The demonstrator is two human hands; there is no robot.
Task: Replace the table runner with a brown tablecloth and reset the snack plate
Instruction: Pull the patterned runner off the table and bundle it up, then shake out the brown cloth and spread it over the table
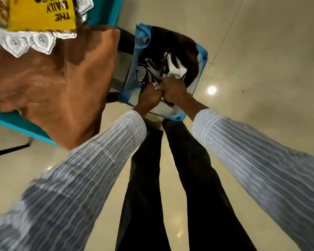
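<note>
A brown tablecloth covers the teal table at the left, one corner hanging down over the edge. On it lie a white lace cloth and a yellow snack packet. A blue bag stands open on the floor beside the table. Inside it lies a black-and-white patterned cloth against something dark brown. My left hand and my right hand are side by side at the bag's near rim, both gripping a bunch of that patterned cloth.
A glossy beige tiled floor spreads to the right of the bag. A dark frame stands between the table and the bag. A black table leg shows at lower left. My dark trouser legs stand right behind the bag.
</note>
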